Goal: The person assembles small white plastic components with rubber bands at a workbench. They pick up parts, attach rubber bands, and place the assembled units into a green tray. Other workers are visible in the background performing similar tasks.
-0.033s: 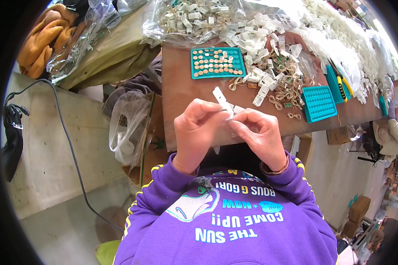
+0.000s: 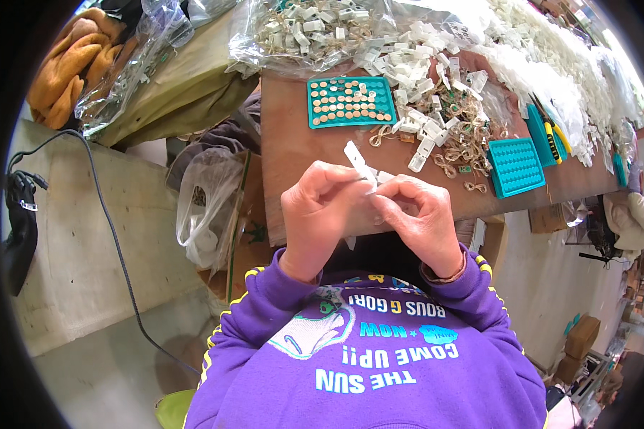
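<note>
In the head view, the white plastic piece [image 2: 355, 155] is between your two hands, above the near edge of the brown table [image 2: 285, 136] and in front of your chest. Its long axis goes slantwise: the free end points away from you and to your left, and the lower end comes down to the place where your fingers meet. Your left hand [image 2: 313, 214] is nearer to its long part and pinches it between thumb and forefinger. Your right hand [image 2: 423, 218] is also closed in a pinch, just beside the lower end, at a small white part; I cannot tell if this is joined to the piece, because the fingers cover it. On the table, beyond the hands, lies a teal tray [image 2: 381, 86] with round discs in rows. To its right spreads a heap of white parts [image 2: 431, 130] with thin cords [image 2: 474, 149], and farther right a second teal tray [image 2: 516, 168] lies near a yellow-handled tool [image 2: 551, 143]. Of the room, you have a plastic bag [image 2: 206, 207] at left and a dark cable [image 2: 112, 229] hanging beyond it.
</note>
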`<state>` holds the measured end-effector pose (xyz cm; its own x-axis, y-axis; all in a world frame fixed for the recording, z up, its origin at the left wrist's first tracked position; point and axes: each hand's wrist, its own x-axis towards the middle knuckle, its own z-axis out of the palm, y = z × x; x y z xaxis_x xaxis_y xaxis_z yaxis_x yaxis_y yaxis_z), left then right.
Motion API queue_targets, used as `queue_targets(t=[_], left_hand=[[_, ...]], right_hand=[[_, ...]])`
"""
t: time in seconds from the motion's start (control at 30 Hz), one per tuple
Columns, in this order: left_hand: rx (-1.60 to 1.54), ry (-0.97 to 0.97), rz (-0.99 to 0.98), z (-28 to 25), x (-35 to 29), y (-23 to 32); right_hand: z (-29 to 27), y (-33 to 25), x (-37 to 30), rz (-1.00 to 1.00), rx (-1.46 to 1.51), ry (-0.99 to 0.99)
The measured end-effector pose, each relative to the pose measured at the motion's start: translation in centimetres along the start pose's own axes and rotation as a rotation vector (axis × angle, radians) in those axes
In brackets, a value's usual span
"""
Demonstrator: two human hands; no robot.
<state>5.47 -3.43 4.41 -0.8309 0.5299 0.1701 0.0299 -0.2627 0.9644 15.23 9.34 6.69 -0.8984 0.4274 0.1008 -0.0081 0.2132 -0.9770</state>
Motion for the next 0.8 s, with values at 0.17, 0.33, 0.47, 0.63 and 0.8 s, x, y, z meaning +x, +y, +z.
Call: queue_targets(t=[0.17,0.33,0.47,0.63,0.8], left_hand=[[0.122,-0.001,0.153,0.0,0.2,-0.1],[-0.021,-0.037,0.044,-0.1,0.1,-0.1],[-0.350,0.014,-0.102,0.3,-0.1,-0.4],[-0.532,-0.036,-0.272,0.3,-0.1,-0.8],[-0.657,0.028,-0.302,0.4,0.6,-1.0]], right_hand=[[0.0,0.0,0.3,-0.260,-0.293,0.080],[-0.1,-0.5,0.4,-0.108,-0.159,0.081],[0.6,-0.5,-0.3,-0.011,0.033,0.031],[1.7,0.7,-0.4,0.068,0.223,0.042],[1.1,1.3,0.2,0.008,0.131,0.079]])
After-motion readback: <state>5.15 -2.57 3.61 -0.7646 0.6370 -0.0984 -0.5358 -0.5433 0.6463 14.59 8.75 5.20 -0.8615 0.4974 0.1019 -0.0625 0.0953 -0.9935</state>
